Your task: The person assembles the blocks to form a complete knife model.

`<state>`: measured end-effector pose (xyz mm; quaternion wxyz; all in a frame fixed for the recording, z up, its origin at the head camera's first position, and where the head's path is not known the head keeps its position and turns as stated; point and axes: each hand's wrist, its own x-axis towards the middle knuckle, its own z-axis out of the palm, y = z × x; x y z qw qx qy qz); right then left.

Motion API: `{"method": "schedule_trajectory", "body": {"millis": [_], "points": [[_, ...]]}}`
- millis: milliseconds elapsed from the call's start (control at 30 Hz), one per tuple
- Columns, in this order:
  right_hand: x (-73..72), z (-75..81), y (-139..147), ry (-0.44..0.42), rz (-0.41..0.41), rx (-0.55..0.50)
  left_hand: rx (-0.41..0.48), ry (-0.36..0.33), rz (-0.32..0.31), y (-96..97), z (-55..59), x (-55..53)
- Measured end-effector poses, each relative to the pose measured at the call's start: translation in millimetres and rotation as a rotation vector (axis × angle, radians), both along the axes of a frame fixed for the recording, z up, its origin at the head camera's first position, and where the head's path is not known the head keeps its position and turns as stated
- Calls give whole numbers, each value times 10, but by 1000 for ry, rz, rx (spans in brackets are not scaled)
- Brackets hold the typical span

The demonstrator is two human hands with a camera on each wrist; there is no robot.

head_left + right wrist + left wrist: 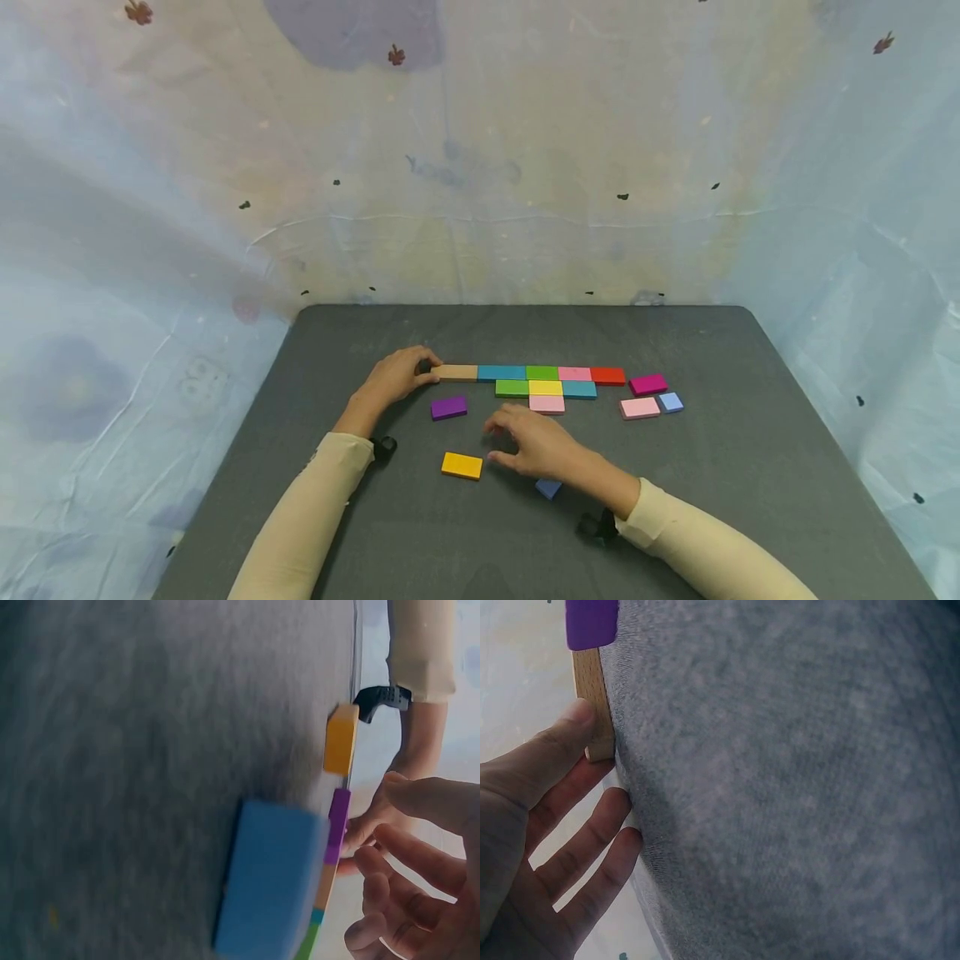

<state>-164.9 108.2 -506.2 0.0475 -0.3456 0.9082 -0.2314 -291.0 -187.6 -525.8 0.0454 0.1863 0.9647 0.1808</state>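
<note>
My left hand (395,377) is at the left end of a row of flat coloured blocks. Its thumb and index finger pinch the end of a plain wooden block (594,705), the other fingers spread beside it. Right of that block run a blue block (501,373), a green, a pink and a red one, end to end. Below them lies a shorter row of green, yellow (545,387) and blue, with a pink block (547,404) under the yellow. My right hand (542,443) hovers in front with loosely bent fingers, holding nothing.
Loose on the dark table (405,533) are a purple block (448,407), an orange one (462,465), and a blue one (548,488) partly beneath my right hand. Magenta (648,384), pink (639,408) and small light-blue (671,402) blocks lie at the right. A patterned sheet (480,167) hangs behind.
</note>
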Motion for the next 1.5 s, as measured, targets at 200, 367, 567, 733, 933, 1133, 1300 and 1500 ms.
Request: {"method": "schedule_trajectory", "body": {"millis": [200,367,567,733,933,1133,1300,1500], "points": [[45,-20,-114,-50,-2,43,-7,-3,0,-5,-6,-6],[73,-44,-200,-64,12,66,-10,-1,0,0,1,-7],[98,-69,-274,-96,33,76,-17,-4,1,4,7,-10],[112,-63,-325,-121,32,90,-12,-5,-3,-1,10,-13],[135,-41,-373,-105,19,104,-6,-8,-4,-1,15,-11],[143,-31,-384,-79,23,108,-10,-3,-4,4,7,-11],[121,-27,-353,-67,18,102,-13,-1,-4,2,3,-12],[62,10,-267,-32,-15,95,-15,-2,-4,3,11,-11]]}}
